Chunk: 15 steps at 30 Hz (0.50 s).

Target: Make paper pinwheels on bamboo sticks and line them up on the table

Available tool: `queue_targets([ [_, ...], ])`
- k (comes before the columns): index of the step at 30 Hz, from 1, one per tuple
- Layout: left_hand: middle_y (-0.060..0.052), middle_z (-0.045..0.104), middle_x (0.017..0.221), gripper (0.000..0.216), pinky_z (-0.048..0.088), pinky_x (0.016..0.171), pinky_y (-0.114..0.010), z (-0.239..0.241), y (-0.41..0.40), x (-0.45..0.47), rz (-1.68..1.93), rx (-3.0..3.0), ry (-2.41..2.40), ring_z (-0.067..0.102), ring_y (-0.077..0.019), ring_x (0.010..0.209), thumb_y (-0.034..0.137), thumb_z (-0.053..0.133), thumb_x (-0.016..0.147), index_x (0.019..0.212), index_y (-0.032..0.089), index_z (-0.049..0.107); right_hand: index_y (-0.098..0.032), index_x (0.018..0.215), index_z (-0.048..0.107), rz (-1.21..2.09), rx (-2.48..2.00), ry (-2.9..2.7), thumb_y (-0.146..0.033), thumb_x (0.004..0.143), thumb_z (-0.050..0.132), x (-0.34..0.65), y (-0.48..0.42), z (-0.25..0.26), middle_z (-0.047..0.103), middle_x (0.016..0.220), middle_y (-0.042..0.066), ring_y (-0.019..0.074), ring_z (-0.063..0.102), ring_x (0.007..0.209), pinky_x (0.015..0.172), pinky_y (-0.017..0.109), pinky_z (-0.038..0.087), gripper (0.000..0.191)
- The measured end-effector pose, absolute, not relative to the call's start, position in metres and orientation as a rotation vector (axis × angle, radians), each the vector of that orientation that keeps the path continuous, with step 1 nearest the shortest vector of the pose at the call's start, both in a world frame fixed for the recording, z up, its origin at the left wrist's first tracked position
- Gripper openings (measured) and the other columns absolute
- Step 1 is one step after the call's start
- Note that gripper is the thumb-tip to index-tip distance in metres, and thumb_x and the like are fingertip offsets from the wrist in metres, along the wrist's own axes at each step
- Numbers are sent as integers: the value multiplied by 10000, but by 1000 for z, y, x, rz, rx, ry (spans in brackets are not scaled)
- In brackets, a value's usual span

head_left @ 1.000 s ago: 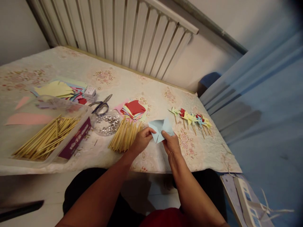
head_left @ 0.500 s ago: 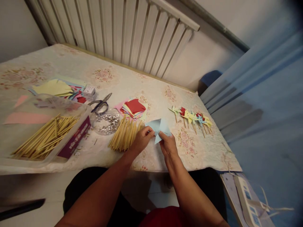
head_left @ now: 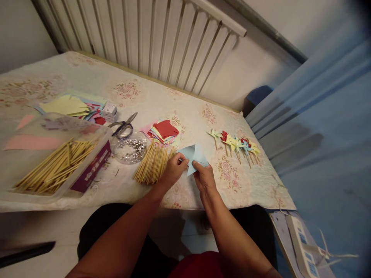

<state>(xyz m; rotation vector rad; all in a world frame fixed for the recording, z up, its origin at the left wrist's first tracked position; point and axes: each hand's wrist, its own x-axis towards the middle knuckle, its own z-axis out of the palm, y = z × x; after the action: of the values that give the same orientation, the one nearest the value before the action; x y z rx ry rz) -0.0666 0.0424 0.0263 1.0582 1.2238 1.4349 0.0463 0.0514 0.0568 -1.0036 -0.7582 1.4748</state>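
Flowered bench [head_left: 189,116]; over its near side, blue paper [head_left: 191,154], pinched by the nearly closed left hand [head_left: 174,168] and right hand [head_left: 205,175]; probably light, easily creased, best held at its folded centre.

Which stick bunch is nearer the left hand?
The stick bunch on the floral tablecloth, beside the left hand; the other bunch lies inside the clear plastic bin.

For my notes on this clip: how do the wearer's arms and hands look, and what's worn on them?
The left hand and right hand are gloveless, the wrists show no watch, and no sleeve covers either forearm. A red garment shows at the bottom edge.
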Motion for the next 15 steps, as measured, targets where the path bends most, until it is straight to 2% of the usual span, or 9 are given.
queue_targets([
  [15,54,519,591,195,383,579,-232,23,42,-67,1429,1098,1342,510,-119,575,361,574,794,715,195,509,-170,825,650,1480,-1033,-831,-153,570,754,46,52,51,699,718,-24,148,639,642,634,260,522,276],
])
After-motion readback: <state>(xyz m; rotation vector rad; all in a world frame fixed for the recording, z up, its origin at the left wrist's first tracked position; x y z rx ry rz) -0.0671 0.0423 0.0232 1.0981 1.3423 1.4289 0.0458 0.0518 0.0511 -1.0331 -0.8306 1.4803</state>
